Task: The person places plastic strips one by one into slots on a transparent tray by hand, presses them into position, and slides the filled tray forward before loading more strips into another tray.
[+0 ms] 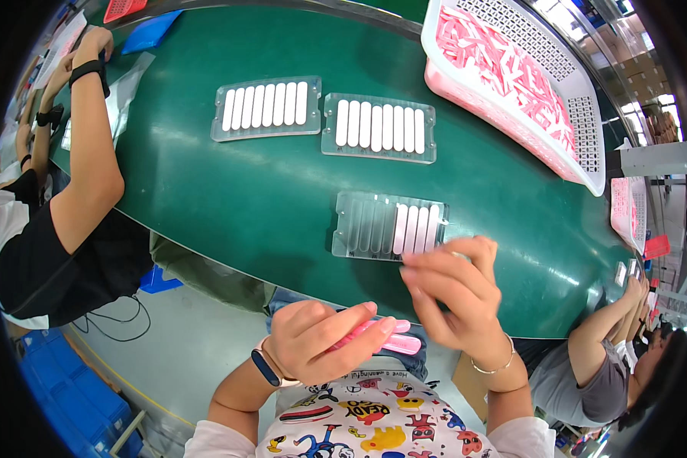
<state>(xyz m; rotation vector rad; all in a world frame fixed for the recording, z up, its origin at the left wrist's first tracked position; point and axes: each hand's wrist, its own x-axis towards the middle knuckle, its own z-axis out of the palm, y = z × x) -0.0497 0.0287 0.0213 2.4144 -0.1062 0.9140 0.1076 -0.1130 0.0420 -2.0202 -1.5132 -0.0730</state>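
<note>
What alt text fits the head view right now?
The left hand grips a bunch of pink sticks while the right hand reaches to a clear slotted tray, partly filled, on a green belt. Two full trays lie beyond.

The left hand (313,340) holds pink sticks (393,342). The right hand (454,294) is at a clear tray (366,225) on the green table (244,191).

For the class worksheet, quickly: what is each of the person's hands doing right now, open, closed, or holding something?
Left hand: closed around a bundle of pink strips.
Right hand: fingers loosely curled at the clear tray; whether it holds a strip cannot be told.
</note>
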